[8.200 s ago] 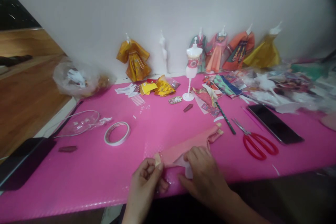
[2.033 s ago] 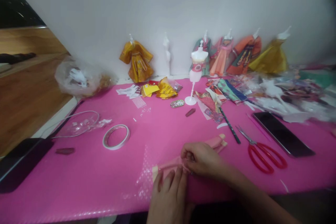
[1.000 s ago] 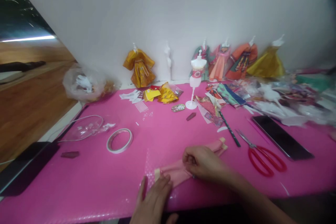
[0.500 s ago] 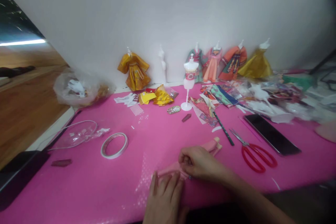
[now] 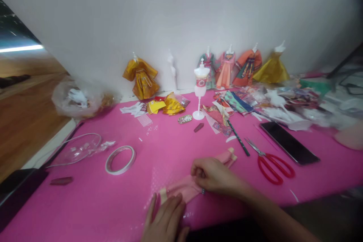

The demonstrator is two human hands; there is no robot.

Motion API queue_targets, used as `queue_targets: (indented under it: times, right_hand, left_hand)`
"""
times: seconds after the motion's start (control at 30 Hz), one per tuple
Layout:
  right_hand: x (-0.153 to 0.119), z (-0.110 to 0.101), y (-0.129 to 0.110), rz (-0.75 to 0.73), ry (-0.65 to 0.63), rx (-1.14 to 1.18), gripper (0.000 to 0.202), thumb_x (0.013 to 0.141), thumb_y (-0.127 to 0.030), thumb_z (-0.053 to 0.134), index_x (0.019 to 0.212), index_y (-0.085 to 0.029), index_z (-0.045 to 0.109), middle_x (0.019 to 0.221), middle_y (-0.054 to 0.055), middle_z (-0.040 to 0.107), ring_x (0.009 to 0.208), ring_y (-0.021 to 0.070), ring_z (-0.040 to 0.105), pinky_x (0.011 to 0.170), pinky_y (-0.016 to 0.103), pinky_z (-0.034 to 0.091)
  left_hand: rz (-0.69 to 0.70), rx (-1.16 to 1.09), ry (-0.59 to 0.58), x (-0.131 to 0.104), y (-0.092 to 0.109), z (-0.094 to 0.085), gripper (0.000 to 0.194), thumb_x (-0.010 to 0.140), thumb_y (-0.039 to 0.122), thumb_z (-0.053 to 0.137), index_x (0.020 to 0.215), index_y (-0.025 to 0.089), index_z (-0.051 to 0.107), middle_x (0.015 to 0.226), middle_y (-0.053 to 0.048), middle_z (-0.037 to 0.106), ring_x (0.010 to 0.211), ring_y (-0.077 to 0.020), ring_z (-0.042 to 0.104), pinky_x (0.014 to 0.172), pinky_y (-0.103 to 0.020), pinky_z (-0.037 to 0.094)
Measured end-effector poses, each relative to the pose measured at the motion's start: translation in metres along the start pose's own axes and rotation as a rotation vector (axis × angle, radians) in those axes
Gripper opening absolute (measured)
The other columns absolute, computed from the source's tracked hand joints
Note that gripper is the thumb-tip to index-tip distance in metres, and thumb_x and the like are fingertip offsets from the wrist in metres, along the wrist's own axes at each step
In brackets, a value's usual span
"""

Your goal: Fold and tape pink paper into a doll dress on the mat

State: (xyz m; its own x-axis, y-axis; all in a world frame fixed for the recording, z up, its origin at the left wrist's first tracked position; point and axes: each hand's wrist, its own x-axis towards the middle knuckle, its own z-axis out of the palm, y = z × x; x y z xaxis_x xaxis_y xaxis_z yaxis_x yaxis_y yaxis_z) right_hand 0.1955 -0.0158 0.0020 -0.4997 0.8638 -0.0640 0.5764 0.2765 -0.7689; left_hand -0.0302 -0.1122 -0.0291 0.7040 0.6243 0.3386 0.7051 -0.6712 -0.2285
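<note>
From where I stood, the pink doll garment [image 5: 188,188] lay near the table's [image 5: 93,200] front edge. The right hand [image 5: 211,176] was curled over its middle, fingertips bunched together on the cloth; the left hand's [image 5: 164,219] fingers pressed its cream-trimmed end flat, slightly spread.

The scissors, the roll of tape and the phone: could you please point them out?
Scissors [image 5: 269,155]: head view, handle base.
Roll of tape [image 5: 121,171]: head view, near rim.
Phone [image 5: 289,143]: head view, mid-screen.
</note>
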Motion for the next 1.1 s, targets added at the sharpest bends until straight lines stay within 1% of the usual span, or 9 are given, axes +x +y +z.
queue_targets:
  times: [0.27, 0.43, 0.53, 0.6, 0.73, 0.8, 0.87, 0.97, 1.1]
  right_hand:
    - [0.001, -0.002, 0.003, -0.017, 0.021, 0.033, 0.027, 0.068, 0.000, 0.054, 0.086, -0.016, 0.066, 0.068, -0.002, 0.067, 0.060, 0.0118, 0.060, 0.056, 0.019, 0.038]
    - [-0.005, 0.002, 0.002, -0.021, 0.055, 0.033, 0.024, 0.073, -0.004, 0.055, 0.090, -0.017, 0.064, 0.071, -0.001, 0.068, 0.064, 0.0136, 0.062, 0.059, 0.022, 0.040]
    - [-0.019, 0.005, -0.007, -0.104, 0.157, -0.067, 0.012, 0.080, -0.011, 0.056, 0.087, -0.018, 0.064, 0.077, 0.003, 0.068, 0.073, 0.0185, 0.060, 0.070, 0.029, 0.042]
    - [-0.032, 0.009, -0.014, -0.203, 0.222, -0.125, 0.012, 0.085, -0.014, 0.052, 0.085, -0.018, 0.063, 0.080, 0.005, 0.067, 0.078, 0.0203, 0.058, 0.075, 0.033, 0.041]
    - [-0.057, 0.015, -0.024, -0.289, 0.171, -0.152, 0.013, 0.081, -0.010, 0.051, 0.080, -0.019, 0.059, 0.079, 0.005, 0.065, 0.076, 0.0201, 0.056, 0.073, 0.034, 0.041]
    - [-0.065, 0.015, -0.023, -0.291, 0.146, -0.149, 0.010, 0.079, -0.011, 0.055, 0.077, -0.020, 0.056, 0.075, 0.003, 0.063, 0.071, 0.0192, 0.054, 0.068, 0.032, 0.040]
    - [-0.069, 0.012, -0.018, -0.277, 0.176, -0.099, 0.009, 0.080, -0.012, 0.056, 0.080, -0.021, 0.055, 0.076, 0.003, 0.063, 0.072, 0.0194, 0.055, 0.067, 0.032, 0.041]
    - [-0.071, 0.004, -0.008, -0.275, 0.266, -0.063, 0.018, 0.081, -0.006, 0.052, 0.088, -0.022, 0.056, 0.086, 0.005, 0.065, 0.083, 0.0216, 0.057, 0.075, 0.035, 0.044]
    - [-0.067, -0.001, 0.005, -0.266, 0.275, -0.179, 0.035, 0.073, 0.003, 0.049, 0.097, -0.021, 0.061, 0.106, 0.009, 0.062, 0.102, 0.0255, 0.055, 0.088, 0.042, 0.043]
  left_hand:
    - [-0.042, -0.030, 0.045, -0.003, -0.003, 0.006, 0.033, 0.087, 0.033, 0.060, 0.117, 0.020, 0.063, 0.109, -0.004, 0.077, 0.099, -0.0197, 0.072, 0.094, -0.038, 0.054]
    - [-0.085, -0.106, 0.051, -0.001, -0.003, 0.003, 0.032, 0.086, 0.030, 0.062, 0.117, 0.020, 0.062, 0.105, -0.004, 0.077, 0.096, -0.0192, 0.073, 0.099, -0.038, 0.051]
    - [-0.137, -0.177, 0.084, -0.003, -0.006, -0.002, 0.027, 0.087, 0.027, 0.062, 0.114, 0.022, 0.062, 0.100, -0.002, 0.077, 0.094, -0.0188, 0.072, 0.102, -0.039, 0.047]
    - [-0.183, -0.220, 0.104, -0.004, -0.008, -0.006, 0.024, 0.088, 0.027, 0.062, 0.112, 0.023, 0.062, 0.098, -0.002, 0.076, 0.093, -0.0198, 0.071, 0.100, -0.040, 0.047]
    - [-0.231, -0.303, 0.082, 0.007, -0.007, -0.011, 0.021, 0.090, 0.023, 0.059, 0.112, 0.025, 0.061, 0.101, -0.004, 0.075, 0.093, -0.0218, 0.070, 0.093, -0.044, 0.050]
    - [-0.251, -0.348, 0.062, 0.015, -0.004, -0.012, 0.020, 0.091, 0.022, 0.058, 0.110, 0.025, 0.061, 0.103, -0.004, 0.074, 0.094, -0.0223, 0.070, 0.091, -0.045, 0.050]
    - [-0.269, -0.388, 0.060, 0.021, -0.002, -0.012, 0.018, 0.091, 0.019, 0.057, 0.107, 0.025, 0.062, 0.103, -0.004, 0.073, 0.094, -0.0223, 0.069, 0.091, -0.043, 0.050]
    - [-0.270, -0.421, 0.080, 0.025, -0.002, -0.010, 0.022, 0.089, 0.013, 0.054, 0.106, 0.024, 0.063, 0.103, -0.004, 0.072, 0.094, -0.0217, 0.068, 0.091, -0.041, 0.049]
    - [-0.281, -0.472, 0.087, 0.029, -0.005, -0.012, 0.024, 0.088, 0.012, 0.054, 0.108, 0.024, 0.062, 0.101, -0.005, 0.070, 0.094, -0.0224, 0.066, 0.090, -0.042, 0.048]
